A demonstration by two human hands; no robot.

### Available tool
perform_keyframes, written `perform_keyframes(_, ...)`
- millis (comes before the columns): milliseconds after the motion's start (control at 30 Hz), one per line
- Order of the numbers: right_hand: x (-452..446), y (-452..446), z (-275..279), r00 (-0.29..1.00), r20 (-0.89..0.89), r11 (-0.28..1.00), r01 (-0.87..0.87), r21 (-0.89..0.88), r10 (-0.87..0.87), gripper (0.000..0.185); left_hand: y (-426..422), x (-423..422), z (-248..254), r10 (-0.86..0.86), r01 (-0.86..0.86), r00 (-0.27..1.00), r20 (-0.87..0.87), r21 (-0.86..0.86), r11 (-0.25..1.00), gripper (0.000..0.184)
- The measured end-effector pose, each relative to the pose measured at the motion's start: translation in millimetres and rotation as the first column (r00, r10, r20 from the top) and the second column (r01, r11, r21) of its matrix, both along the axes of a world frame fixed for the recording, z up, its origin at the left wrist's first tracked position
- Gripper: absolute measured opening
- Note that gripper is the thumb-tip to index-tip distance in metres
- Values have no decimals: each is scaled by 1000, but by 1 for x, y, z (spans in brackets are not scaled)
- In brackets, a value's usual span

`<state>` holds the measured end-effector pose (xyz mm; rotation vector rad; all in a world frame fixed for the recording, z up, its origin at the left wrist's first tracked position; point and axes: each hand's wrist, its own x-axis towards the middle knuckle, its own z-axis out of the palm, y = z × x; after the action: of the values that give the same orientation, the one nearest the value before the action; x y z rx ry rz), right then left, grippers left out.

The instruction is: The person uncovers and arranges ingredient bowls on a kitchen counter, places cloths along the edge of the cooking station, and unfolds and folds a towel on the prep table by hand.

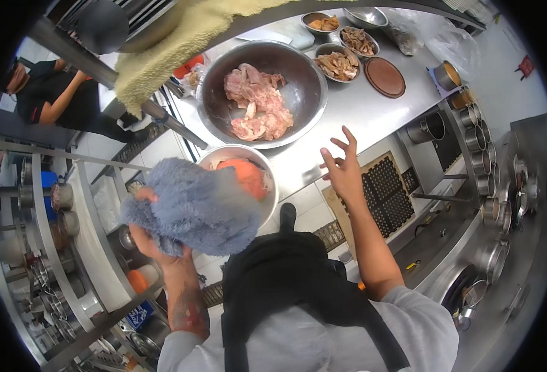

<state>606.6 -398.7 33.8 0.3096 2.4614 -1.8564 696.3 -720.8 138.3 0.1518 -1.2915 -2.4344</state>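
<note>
While the left hand grips a bunched gray-blue towel over the rim of a smaller metal bowl, the right hand hovers empty, fingers loosely spread, near the counter edge. Raw meat lies inside the large steel bowl.

A light grey short-sleeved shirt under a black apron with straps.

My left hand is curled closed in a grip at the end of a raised, tattooed forearm, while my right hand reaches forward holding nothing, its fingers spread and lightly bent, that bare forearm stretched out ahead of me.
</note>
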Motion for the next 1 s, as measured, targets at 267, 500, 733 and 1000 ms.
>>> perform_keyframes(267, 89, 29, 45, 999, 49, 992, -5, -129, 12, 38, 57, 5, 11, -677, 686, 720, -153, 8, 728, 53)
perform_keyframes(500, 252, -10, 54, 959, -42, 683, 169, -710, -281, 58, 112, 48, -31, -866, 791, 336, -371, -388, 473, 39)
perform_keyframes(733, 415, -97, 34, 852, -49, 853, 522, 11, -521, 47, 100, 103, -72, -978, 653, 91, -188, -730, 201, 44)
perform_keyframes(1000, 510, -217, 71, 524, -257, 505, 852, 140, -812, 56, 86, 176, -22, -995, 621, -41, -94, -782, 48, 27)
